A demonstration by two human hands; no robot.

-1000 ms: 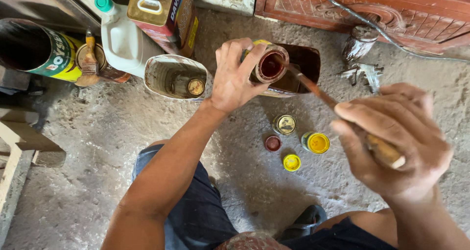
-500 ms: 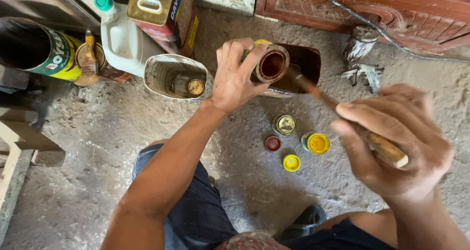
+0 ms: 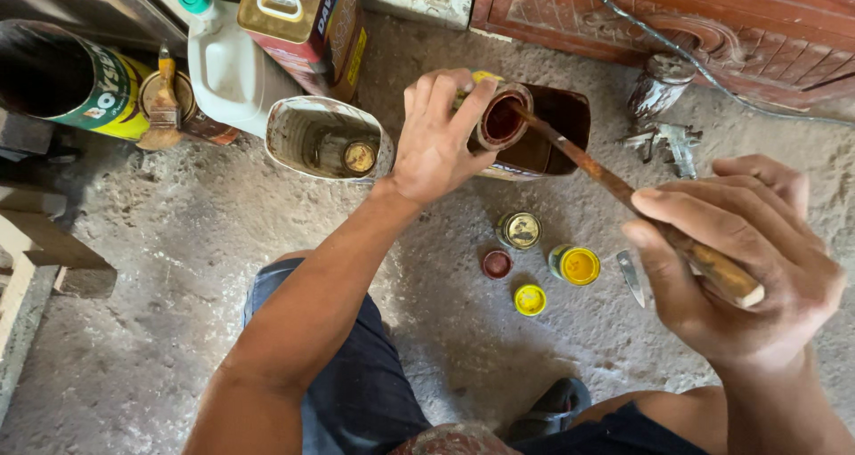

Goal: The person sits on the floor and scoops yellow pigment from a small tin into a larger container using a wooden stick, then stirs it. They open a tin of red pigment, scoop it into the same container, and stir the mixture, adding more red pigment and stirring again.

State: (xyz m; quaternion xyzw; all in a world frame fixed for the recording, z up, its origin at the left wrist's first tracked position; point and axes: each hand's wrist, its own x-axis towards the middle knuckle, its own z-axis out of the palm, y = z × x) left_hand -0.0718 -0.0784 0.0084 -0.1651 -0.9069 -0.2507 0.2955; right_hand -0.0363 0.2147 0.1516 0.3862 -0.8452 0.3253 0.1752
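Note:
My left hand [image 3: 438,139] grips a small round tin [image 3: 501,119] with dark red liquid inside, held tilted over a larger cut-open can [image 3: 557,125] of dark brown liquid. My right hand [image 3: 735,264] holds a long stained wooden stick [image 3: 588,163] by its near end; the stick's far tip dips into the small tin's mouth. Below the cans, on the concrete floor, lie a small open yellow paint tin [image 3: 575,264], a yellow lid [image 3: 530,300], a dark red lid [image 3: 496,264] and a small closed tin [image 3: 519,230].
A white plastic jug [image 3: 233,70], a square metal can [image 3: 303,19], a cut container [image 3: 325,139] holding a bottle, a large green-and-yellow can [image 3: 76,81] and a brush [image 3: 163,108] on a tin stand at the back left. A carved wooden panel [image 3: 712,19] runs along the back right.
The stick's tip has shifted slightly inside the small tin as my right hand moved a little; my left hand keeps the tin in the same place.

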